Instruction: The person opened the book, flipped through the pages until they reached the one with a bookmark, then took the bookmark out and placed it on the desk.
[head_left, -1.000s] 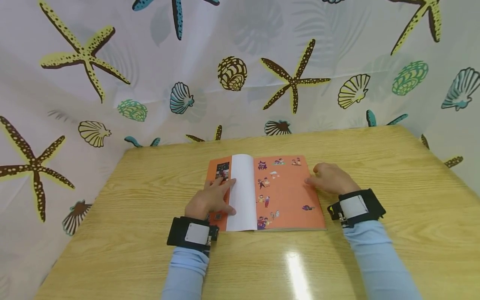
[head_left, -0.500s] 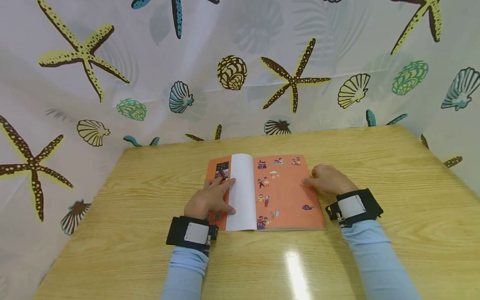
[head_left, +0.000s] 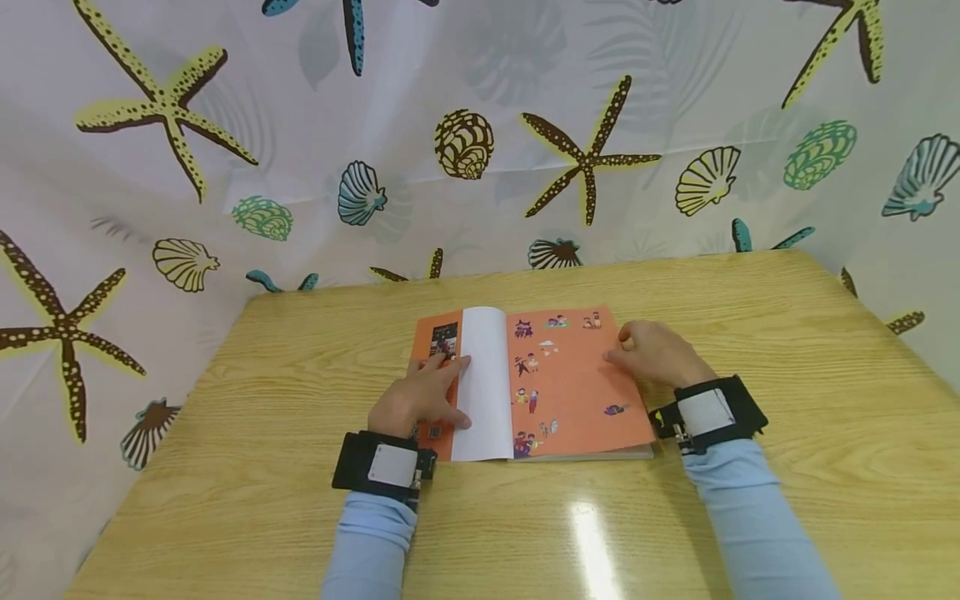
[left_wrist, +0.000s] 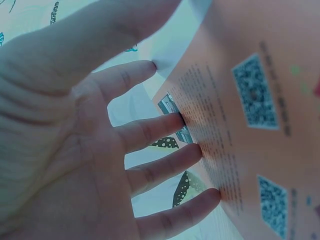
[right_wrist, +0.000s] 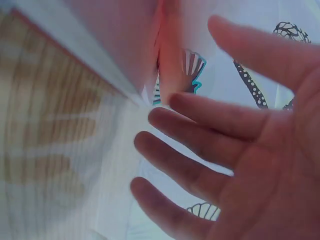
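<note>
An open book (head_left: 566, 383) with orange pages and small cartoon figures lies on the table. A blank white strip (head_left: 483, 392) curves up beside its spine. On the left orange page my left hand (head_left: 420, 398) rests with fingers spread; in the left wrist view the fingertips (left_wrist: 192, 150) touch the page near printed text and QR codes (left_wrist: 255, 92). My right hand (head_left: 660, 352) is at the right page's outer edge. In the right wrist view its fingers (right_wrist: 200, 132) are extended, the index fingertip right at the raised orange page (right_wrist: 172, 65), the thumb apart from it.
The light wood table (head_left: 315, 350) reaches around the book on all sides. Behind it hangs a white curtain (head_left: 300, 100) printed with starfish and shells. Both wrists carry black straps (head_left: 722, 414) over blue sleeves.
The right page's outer edge has risen slightly, baring the page stack beneath at the lower right corner. My right hand has moved slightly left; my left hand stays in place.
</note>
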